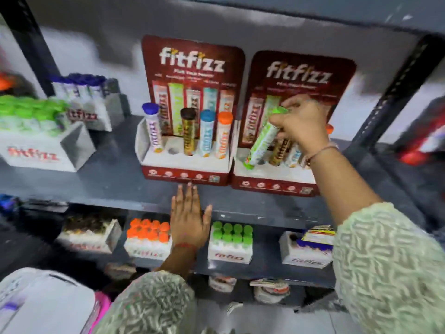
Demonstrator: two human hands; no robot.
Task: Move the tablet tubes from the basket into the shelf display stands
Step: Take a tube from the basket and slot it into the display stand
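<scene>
Two hands share the work: the right hand [297,121] pinches a green-capped tube [262,141] near its cap, tilting it so the foot meets a hole in the right display stand [272,182]. Her left hand [187,222] lies spread on the shelf edge [108,189], probably for balance (the basket isn't clearly visible), beside the left display stand [185,174], which keeps one hole free.

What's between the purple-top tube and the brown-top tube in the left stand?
In the head view, an empty hole in the left stand sits between the purple-top tube and the brown-top tube; no tube fills it.
</scene>
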